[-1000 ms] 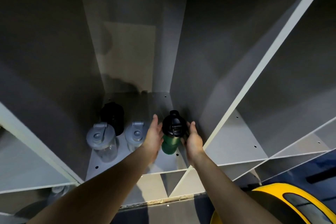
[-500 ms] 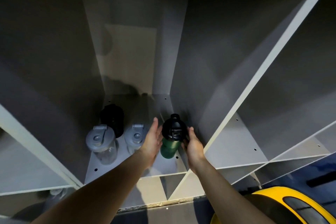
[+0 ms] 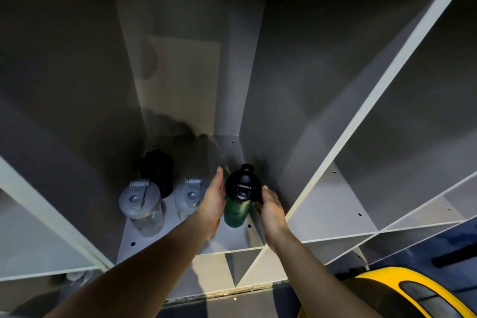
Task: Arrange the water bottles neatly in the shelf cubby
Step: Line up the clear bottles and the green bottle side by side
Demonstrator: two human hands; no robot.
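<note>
Near the front right corner of the cubby floor (image 3: pixel 232 244), the green bottle (image 3: pixel 236 212) is sandwiched between a flat-fingered left hand (image 3: pixel 213 204) and a right hand (image 3: pixel 271 210) whose grip I can't make out, so with the black bottle (image 3: pixel 157 171) and clear bottles (image 3: pixel 140 204) standing left, looks nearly done.

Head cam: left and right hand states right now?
Left hand: open, straight fingers flat against the green bottle.
Right hand: touching the bottle's other side; grip cannot be told.

Three bottles (image 3: pixel 161 183) left of fourth bottle (image 3: pixel 236 210); one seemingly behind.
</note>
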